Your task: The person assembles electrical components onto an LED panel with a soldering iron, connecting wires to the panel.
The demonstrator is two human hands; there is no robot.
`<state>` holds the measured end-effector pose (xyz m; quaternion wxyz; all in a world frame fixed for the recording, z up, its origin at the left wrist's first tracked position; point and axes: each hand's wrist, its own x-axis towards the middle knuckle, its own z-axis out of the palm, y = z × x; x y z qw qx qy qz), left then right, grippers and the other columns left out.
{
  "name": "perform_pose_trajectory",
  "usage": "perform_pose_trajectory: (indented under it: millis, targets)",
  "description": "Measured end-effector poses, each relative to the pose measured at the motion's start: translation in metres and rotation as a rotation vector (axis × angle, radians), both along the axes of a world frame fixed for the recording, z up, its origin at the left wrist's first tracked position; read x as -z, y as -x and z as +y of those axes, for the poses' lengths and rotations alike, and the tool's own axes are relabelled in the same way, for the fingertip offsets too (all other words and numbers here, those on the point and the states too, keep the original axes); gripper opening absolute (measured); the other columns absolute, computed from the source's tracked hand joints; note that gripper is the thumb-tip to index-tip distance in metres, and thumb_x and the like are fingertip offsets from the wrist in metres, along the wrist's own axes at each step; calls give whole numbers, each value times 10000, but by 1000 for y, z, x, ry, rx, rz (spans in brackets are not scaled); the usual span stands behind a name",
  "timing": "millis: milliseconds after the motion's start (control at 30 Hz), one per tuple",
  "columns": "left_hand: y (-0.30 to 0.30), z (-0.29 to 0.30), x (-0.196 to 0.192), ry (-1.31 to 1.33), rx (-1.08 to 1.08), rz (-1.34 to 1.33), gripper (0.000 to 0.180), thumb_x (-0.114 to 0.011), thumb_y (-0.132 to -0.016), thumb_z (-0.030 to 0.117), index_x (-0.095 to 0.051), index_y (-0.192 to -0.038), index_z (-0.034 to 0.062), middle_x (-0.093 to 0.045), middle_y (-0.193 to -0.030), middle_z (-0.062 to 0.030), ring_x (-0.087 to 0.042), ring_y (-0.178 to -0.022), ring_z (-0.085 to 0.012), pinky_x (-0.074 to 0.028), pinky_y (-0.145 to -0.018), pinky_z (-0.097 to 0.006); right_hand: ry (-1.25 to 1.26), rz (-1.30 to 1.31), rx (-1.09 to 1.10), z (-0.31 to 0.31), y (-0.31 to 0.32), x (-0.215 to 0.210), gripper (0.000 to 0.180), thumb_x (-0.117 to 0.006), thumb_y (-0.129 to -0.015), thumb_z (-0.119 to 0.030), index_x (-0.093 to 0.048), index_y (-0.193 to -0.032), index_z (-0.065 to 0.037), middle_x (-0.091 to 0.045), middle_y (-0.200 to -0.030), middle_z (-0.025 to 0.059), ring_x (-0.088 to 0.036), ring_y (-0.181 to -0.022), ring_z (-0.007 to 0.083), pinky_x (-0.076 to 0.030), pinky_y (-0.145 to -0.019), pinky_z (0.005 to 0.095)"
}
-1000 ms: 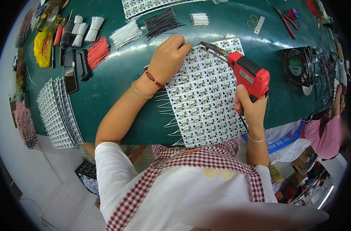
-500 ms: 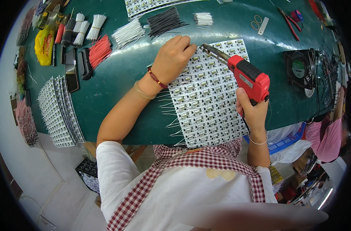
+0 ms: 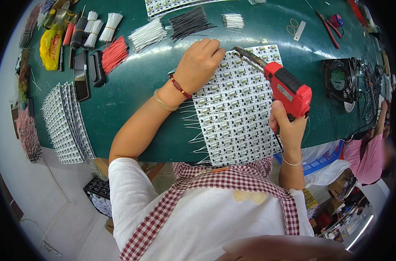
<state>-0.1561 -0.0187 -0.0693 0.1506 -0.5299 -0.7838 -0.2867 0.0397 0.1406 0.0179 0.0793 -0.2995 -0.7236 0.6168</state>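
A white circuit board panel (image 3: 241, 111), covered in rows of small components, lies on the green table before me. Thin white wires (image 3: 190, 116) stick out along its left side. My right hand (image 3: 289, 122) grips a red and black soldering gun (image 3: 289, 89), whose tip is over the panel's far edge. At the far left corner, my left hand (image 3: 201, 61) is closed with its fingertips pinched together. What they pinch, if anything, is too small or hidden to make out. A small gap separates the left fingertips from the gun's tip.
Bundles of white wires (image 3: 148, 35), black wires (image 3: 189, 23) and red wires (image 3: 115, 55) lie beyond my left hand. More board panels (image 3: 61, 126) are stacked at left. A black fan (image 3: 339, 79) stands at right, near red-handled pliers (image 3: 329, 28).
The soldering gun and my right hand have shifted slightly right, so the tip is a little farther from my left fingers. My left hand stays pinched at the panel's far corner.
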Motion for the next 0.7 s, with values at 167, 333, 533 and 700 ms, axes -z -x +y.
perform_pose_trajectory:
  millis: [167, 333, 533, 700]
  targets:
    - [0, -1, -1, 25, -76, 68, 178, -658, -702, 10, -665, -868, 73, -543, -767, -29, -558, -723, -217, -454, -650, -325, 12, 12, 58, 2, -3, -1, 189, -629, -908, -118, -604, -1004, 43, -555, -577, 24, -504, -444, 86, -390, -422, 221]
    - [-2, -1, -8, -135, -170, 58, 147, -683, -692, 40, -678, -826, 101, -540, -731, -16, -560, -700, -205, -455, -604, -318, 64, 39, 90, 5, -5, -2, 176, -719, -862, -135, -605, -914, -11, -574, -609, -3, -518, -460, 57, -406, -429, 204]
    - [-15, 2, -7, -7, -100, -30, 158, -662, -683, 13, -677, -829, 72, -511, -720, -42, -550, -690, -211, -472, -597, -324, 79, 2, 73, 5, -7, 1, 172, -722, -857, -132, -608, -898, -10, -576, -611, -3, -517, -461, 53, -403, -426, 204]
    - [-16, 1, -2, 7, -53, -43, 174, -655, -687, 4, -677, -851, 59, -502, -733, -60, -546, -697, -219, -475, -603, -324, 105, -31, 70, 4, -4, 1, 168, -723, -854, -129, -614, -885, -4, -578, -615, -4, -513, -458, 52, -400, -421, 203]
